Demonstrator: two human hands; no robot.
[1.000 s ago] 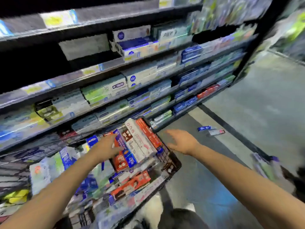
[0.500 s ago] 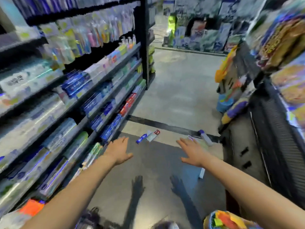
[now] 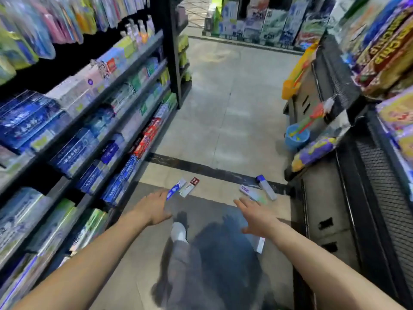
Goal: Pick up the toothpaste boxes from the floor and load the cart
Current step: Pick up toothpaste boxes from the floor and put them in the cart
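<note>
Several toothpaste boxes lie on the aisle floor ahead. A blue and white box point(image 3: 176, 189) and a white box with a red end point(image 3: 189, 186) lie side by side near the left shelf. Further right lie a pale box with a purple end point(image 3: 252, 193) and a blue-capped white box point(image 3: 266, 187). Another white box point(image 3: 260, 244) lies under my right wrist. My left hand point(image 3: 154, 208) is stretched forward, empty, fingers straight, just short of the blue box. My right hand point(image 3: 257, 214) is also empty and spread, near the pale box. The cart is out of view.
Shelves of toothpaste point(image 3: 89, 135) line the left side. A black display rack with snack bags point(image 3: 380, 63) stands on the right, with a blue bucket point(image 3: 296, 138) at its foot. My leg and white shoe point(image 3: 178, 231) step forward on the floor.
The view turned from the loaded cart to the aisle. My left hand left the boxes in the cart; both empty hands now reach forward and have come closer to the boxes on the floor.
</note>
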